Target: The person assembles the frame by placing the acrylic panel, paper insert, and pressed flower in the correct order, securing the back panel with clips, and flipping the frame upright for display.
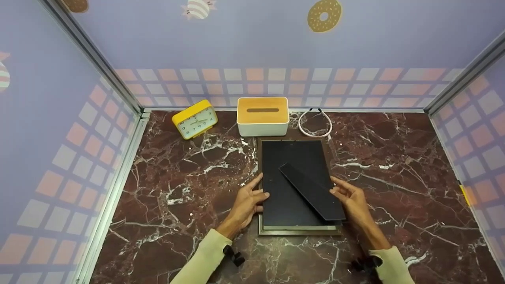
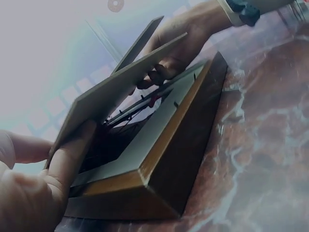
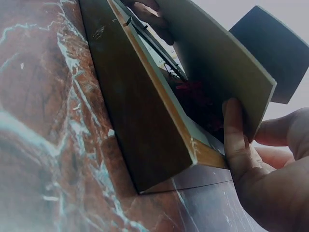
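Note:
A picture frame lies face down on the marble-patterned table. Over it sits its black backing board, with a stand leg slanting across it. In both wrist views the board is lifted clear of the frame's near end and tilted. My left hand pinches the board's left edge, thumb on top and fingers underneath. On the other side my right hand pinches the right edge the same way. Inside the frame, a pale inner border and small metal tabs show, with something dark red in the opening.
Behind the frame stands a white tissue box with a wooden lid. A yellow alarm clock is to its left, a pale headband to its right. Patterned walls enclose the table at the back and sides.

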`<state>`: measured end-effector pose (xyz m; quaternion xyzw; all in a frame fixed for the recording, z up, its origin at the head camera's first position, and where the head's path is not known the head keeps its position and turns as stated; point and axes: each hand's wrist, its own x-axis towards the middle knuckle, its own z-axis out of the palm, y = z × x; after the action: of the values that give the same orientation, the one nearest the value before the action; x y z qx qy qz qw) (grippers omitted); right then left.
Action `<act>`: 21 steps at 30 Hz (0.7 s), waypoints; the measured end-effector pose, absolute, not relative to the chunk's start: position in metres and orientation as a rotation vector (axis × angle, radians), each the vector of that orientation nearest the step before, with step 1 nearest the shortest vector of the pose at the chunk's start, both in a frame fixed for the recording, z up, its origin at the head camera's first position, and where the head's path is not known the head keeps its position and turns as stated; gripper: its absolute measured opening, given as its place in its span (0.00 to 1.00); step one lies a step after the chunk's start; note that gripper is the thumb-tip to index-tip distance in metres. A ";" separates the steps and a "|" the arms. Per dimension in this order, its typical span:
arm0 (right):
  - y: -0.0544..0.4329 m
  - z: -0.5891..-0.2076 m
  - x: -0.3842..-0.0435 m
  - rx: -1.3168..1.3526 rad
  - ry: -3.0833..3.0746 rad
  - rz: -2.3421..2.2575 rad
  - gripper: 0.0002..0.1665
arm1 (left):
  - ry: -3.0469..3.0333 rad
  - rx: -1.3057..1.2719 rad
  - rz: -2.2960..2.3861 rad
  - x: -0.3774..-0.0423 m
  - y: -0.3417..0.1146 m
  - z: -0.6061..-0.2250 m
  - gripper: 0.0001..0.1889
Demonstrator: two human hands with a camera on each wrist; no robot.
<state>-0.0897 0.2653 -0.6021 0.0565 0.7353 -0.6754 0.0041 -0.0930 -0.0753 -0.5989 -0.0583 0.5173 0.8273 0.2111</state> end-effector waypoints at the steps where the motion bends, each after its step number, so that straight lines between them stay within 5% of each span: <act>1: 0.265 -0.602 -0.090 0.183 2.307 -2.115 0.28 | 1.474 -0.156 2.268 -0.094 -0.076 -0.598 0.44; 21: 0.262 -0.600 -0.090 0.172 2.447 -2.001 0.27 | 2.179 0.185 1.760 -0.104 -0.089 -0.597 0.37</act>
<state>-0.0901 0.2615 -0.5998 0.0542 0.7728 -0.6322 -0.0120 -0.1044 -0.0887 -0.5975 0.0649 0.7655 0.6181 0.1665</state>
